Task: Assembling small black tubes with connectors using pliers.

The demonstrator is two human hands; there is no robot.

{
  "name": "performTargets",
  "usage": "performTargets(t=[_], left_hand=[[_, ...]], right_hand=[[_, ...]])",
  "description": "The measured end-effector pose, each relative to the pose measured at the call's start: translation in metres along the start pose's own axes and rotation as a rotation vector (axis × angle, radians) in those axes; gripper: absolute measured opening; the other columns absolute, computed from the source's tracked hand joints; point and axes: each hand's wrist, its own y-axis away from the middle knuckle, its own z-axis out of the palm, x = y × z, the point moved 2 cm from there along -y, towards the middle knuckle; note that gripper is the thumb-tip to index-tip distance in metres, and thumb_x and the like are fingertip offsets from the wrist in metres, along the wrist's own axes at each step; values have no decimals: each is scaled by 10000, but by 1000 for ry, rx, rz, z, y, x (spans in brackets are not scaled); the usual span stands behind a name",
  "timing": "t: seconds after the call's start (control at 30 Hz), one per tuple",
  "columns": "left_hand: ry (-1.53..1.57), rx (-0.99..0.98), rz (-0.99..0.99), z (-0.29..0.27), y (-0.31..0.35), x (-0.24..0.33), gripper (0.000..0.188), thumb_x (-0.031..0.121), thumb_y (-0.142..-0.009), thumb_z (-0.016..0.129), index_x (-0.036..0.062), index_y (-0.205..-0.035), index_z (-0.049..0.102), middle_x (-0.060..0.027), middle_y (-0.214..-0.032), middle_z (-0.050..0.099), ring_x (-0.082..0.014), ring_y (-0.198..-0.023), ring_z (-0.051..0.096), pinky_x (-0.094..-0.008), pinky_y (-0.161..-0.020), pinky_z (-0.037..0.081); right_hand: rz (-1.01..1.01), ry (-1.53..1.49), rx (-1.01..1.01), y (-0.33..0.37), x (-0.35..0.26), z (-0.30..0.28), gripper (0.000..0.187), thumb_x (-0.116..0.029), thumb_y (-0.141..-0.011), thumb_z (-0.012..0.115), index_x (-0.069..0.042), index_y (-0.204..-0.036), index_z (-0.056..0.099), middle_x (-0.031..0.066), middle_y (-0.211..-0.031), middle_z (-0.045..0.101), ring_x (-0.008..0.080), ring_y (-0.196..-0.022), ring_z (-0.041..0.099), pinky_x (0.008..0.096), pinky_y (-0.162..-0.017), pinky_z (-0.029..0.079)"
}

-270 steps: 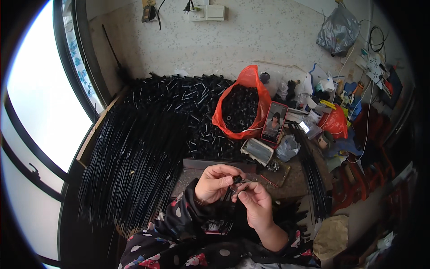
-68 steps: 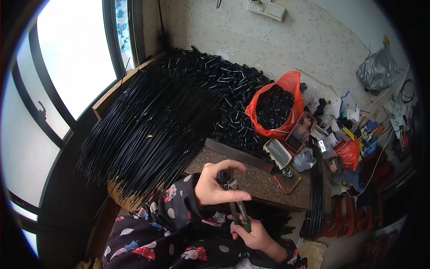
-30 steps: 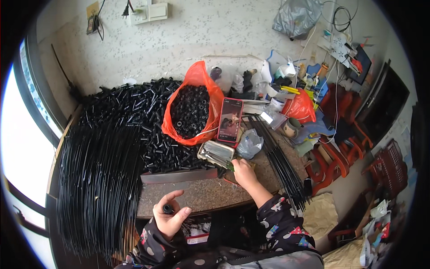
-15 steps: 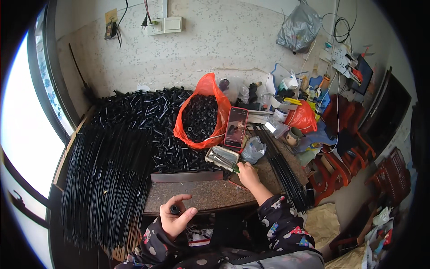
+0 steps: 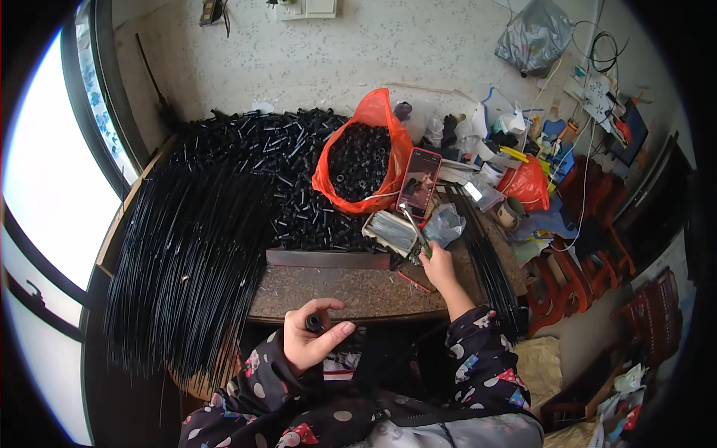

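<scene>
My left hand (image 5: pixel 312 340), above the table's near edge, is curled around a short black hollow tube (image 5: pixel 314 323), its open end facing up between thumb and fingers. At the right, my right hand (image 5: pixel 439 266) grips a slim metal tool (image 5: pixel 418 230) with a greenish handle, its kind unclear. The tool's bright end points up toward the phone (image 5: pixel 420 182), over the edge of a white tray (image 5: pixel 392 233) of thin, pale pieces. Behind are a heap of short black tubes (image 5: pixel 246 142) and a red plastic bag (image 5: pixel 334 193) of small black ring-like parts.
Long thin black rods (image 5: pixel 187 276) cover the table's left side; more dark rods (image 5: pixel 489 269) lie at the right. A dark strip (image 5: pixel 328 258) edges the tube heap. A clear bag (image 5: pixel 446 225), a mug (image 5: pixel 511 213) and a red bag (image 5: pixel 527 184) crowd the right. Wooden chairs (image 5: pixel 579 254) stand beyond.
My right hand has raised the metal tool from the white tray, its end now tipped up. My left hand still holds the black tube. The whole view has shifted.
</scene>
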Motion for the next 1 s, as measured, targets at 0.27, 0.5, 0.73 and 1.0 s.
performTargets(t=[0.27, 0.5, 0.73, 1.0], left_hand=[[17, -43, -2, 2, -7, -12, 277, 104, -750, 695, -21, -969, 579, 48, -525, 461, -18, -486, 381, -182, -462, 282], [3, -40, -40, 0, -10, -18, 270, 95, -746, 699, -14, -965, 583, 46, -524, 464, -14, -487, 384, -180, -461, 284], [3, -115, 38, 14, -20, -12, 498, 106, -724, 720, -2, -1166, 518, 25, -524, 466, -20, -495, 401, -184, -469, 312], [3, 32, 205, 22, -17, 3, 675, 231, -677, 777, -32, -1215, 464, -41, -531, 491, -59, -482, 472, -190, -486, 393]], right_hand=[[-91, 288, -210, -2, -31, -2, 290, -71, -704, 660, -18, -938, 498, 201, -853, 590, 353, -824, 577, 434, -663, 460], [39, -24, -88, -1, -2, -12, 316, -52, -696, 674, -5, -952, 496, 158, -740, 610, 304, -711, 615, 374, -612, 474], [402, -1356, -180, 37, -150, -42, 213, -22, -768, 635, -54, -907, 477, 54, -726, 543, 106, -558, 490, 216, -502, 395], [278, -1543, -87, 98, -248, -68, 247, -16, -760, 653, -23, -913, 460, 49, -786, 554, 86, -705, 531, 201, -657, 432]])
